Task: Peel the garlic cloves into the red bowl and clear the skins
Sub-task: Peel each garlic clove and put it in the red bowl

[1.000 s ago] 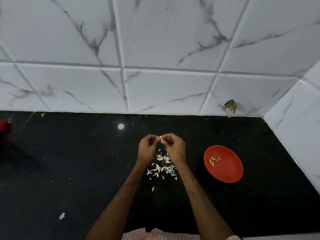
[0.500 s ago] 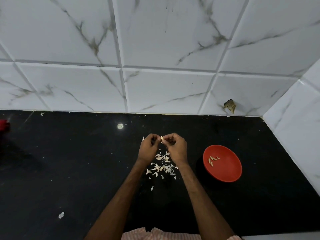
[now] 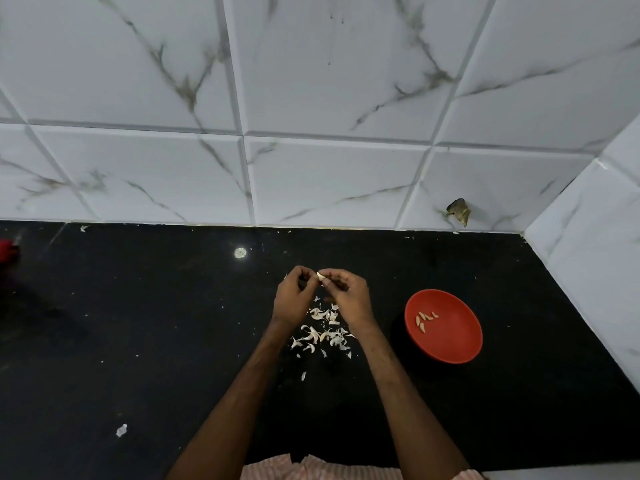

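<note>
Garlic clove [image 3: 320, 276]: small, pale, held up off the black counter [image 3: 138, 323] and caught between the fingertips of both hands. Lies roughly crosswise from one hand to the other; too small to read the tilt any closer. Right hand [image 3: 349, 296] curled, thumb and forefinger pinching the clove's right end. Left hand [image 3: 294, 299] curled likewise, fingertips closed on the free left end, apparently at the skin there, though skin cannot be told from flesh at this size. Judged as mid-peel, clove not yet bare. Directly below and toward the body, between the wrists: loose skins [image 3: 323, 330] scattered on the counter, a few strays further out. Out to the right of the grip, well apart from it: red bowl [image 3: 453, 344], upright, open, with a few peeled cloves [image 3: 424, 317] lying near its left inner wall. Nearer the right hand, with the left on the far side of the clove. So, by judgement, a rightward carry for the right hand alone once the skin is off. Risk there: slick bare clove slipping from a two-finger pinch over open counter.
</note>
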